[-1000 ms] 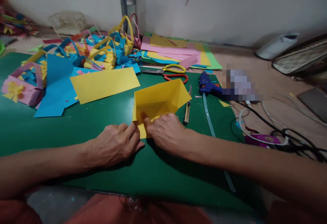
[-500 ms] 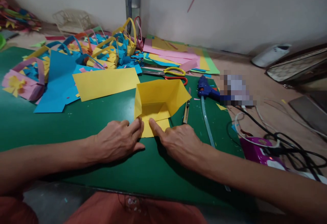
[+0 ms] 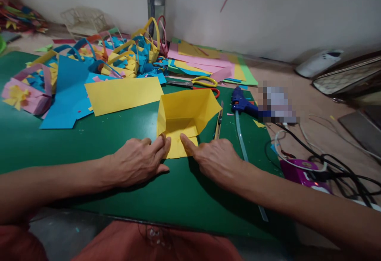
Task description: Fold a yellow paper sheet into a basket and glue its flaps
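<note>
A yellow paper box [image 3: 187,106], open at the near side, stands on the green table with a flap lying flat toward me. My left hand [image 3: 143,160] has its fingertips closed on the box's near left corner, the thumb out to the side on the table. With the index finger stretched out, my right hand [image 3: 216,160] presses on the flap near its fold; its other fingers are curled under and partly hidden. A utility knife [image 3: 219,122] lies just right of the box. Behind it are scissors [image 3: 196,83] with yellow and red handles.
A blue glue gun [image 3: 242,104] with a long glue stick lies at right, near a purple power strip [image 3: 303,171] and tangled cables. Flat yellow card [image 3: 125,94] and blue card [image 3: 70,94] lie left, before several paper baskets [image 3: 127,58]. Coloured sheets [image 3: 205,60] are stacked behind.
My right index finger has slid slightly right along the flap's fold. My left fingers have shifted slightly right at the corner. The box stays in place.
</note>
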Action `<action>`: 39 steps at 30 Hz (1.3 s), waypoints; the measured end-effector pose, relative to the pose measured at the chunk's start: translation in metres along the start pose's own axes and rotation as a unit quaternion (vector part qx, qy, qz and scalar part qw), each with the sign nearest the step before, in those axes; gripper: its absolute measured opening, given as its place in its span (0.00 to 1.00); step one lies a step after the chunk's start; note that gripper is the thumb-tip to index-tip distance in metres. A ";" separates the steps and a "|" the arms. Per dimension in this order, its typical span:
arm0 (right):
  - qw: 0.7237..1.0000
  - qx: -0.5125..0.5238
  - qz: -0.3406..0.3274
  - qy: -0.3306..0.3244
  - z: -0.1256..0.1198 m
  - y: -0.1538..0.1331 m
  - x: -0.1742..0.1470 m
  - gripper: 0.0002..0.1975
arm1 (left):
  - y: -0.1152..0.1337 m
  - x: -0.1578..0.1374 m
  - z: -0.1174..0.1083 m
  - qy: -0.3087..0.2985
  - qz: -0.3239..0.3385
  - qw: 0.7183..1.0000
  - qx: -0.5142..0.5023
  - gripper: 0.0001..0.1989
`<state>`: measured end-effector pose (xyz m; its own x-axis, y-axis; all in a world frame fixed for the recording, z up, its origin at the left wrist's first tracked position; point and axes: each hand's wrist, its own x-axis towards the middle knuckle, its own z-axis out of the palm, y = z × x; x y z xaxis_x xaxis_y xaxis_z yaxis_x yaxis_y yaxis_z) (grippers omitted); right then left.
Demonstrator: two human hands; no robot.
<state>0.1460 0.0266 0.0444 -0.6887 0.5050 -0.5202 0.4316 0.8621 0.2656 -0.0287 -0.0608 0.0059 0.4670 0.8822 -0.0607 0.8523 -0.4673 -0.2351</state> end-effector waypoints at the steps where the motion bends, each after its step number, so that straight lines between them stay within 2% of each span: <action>1: 1.000 -0.002 -0.006 0.001 0.000 -0.001 -0.001 0.34 | 0.000 0.000 0.000 -0.003 -0.003 1.000 -0.001 0.29; 9: 0.999 -0.020 -0.028 0.026 0.003 -0.004 -0.002 0.33 | 0.003 0.004 -0.006 -0.031 -0.020 0.999 -0.006 0.32; 15: 0.997 -0.036 -0.024 0.066 0.002 -0.001 -0.004 0.28 | 0.007 0.016 -0.012 -0.049 -0.049 0.997 -0.015 0.32; 20: 0.980 -0.090 -0.056 0.167 0.010 0.005 -0.017 0.13 | 0.008 0.018 -0.013 -0.046 -0.060 0.997 -0.021 0.33; 23: 0.952 -0.147 -0.096 0.252 0.023 0.004 -0.023 0.10 | 0.007 0.017 -0.013 -0.046 -0.056 0.997 -0.025 0.32; 26: 0.925 -0.193 -0.097 0.313 0.032 0.003 -0.025 0.10 | 0.006 0.016 -0.012 -0.043 -0.049 0.998 -0.023 0.31; 31: 0.913 -0.212 -0.100 0.333 0.035 0.004 -0.024 0.10 | 0.003 0.015 -0.012 -0.043 -0.044 0.998 -0.029 0.31; 39: 0.917 -0.151 -0.096 0.356 0.030 0.015 -0.023 0.10 | 0.000 0.008 -0.010 -0.016 -0.031 0.998 -0.049 0.26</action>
<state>0.1859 0.0262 0.0358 -0.9874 0.1495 0.0523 0.1556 0.8554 0.4940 -0.0229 -0.0542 0.0155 0.4070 0.9099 -0.0805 0.8986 -0.4146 -0.1433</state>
